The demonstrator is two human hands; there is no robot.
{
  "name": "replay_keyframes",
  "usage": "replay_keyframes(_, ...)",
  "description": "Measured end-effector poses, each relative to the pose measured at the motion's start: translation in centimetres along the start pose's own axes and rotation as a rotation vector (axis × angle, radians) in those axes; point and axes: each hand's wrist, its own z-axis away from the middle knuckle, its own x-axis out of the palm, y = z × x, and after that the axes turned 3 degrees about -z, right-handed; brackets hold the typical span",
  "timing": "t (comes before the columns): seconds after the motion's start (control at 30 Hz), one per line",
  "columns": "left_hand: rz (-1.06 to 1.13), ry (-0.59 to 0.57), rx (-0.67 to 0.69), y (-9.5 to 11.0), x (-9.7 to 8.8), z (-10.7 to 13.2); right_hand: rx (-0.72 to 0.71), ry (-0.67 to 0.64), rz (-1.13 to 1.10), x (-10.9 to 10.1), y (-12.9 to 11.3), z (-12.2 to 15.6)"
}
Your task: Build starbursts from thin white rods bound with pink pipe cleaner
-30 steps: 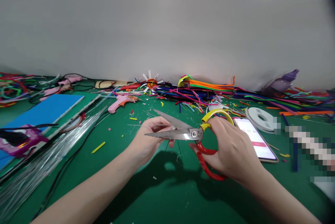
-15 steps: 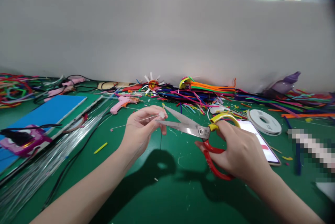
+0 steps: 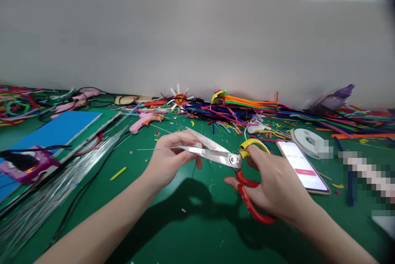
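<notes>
Scissors (image 3: 216, 155), blades parted, sit gripped in the right hand (image 3: 271, 181) left of the phone (image 3: 304, 167); the left hand (image 3: 168, 159) pinches a wire (image 3: 145, 149), barely visible.

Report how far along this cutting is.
Done: short coloured offcuts litter the green mat. In hand: the left hand pinches a thin wire; the right hand holds the scissors, blades open at the wire's end, no cut made. Left: probably plenty, since a bundle of silvery wires lies at the left.

Shiny metal scissors (image 3: 216, 154) blades, glossy plastic handles, matt green table (image 3: 191, 231)
</notes>
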Motion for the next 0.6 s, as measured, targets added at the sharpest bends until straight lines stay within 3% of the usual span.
replay_keyframes(0.27,0.091,-0.304,-0.124,0.9,-1.3,-0.5,-0.015,0.021,0.037,-0.4,0.4,-0.2)
replay_keyframes(0.6,0.117,-0.312,-0.139,-0.1,-1.6,-0.6,-0.007,-0.028,0.043,-0.4,0.7,0.0)
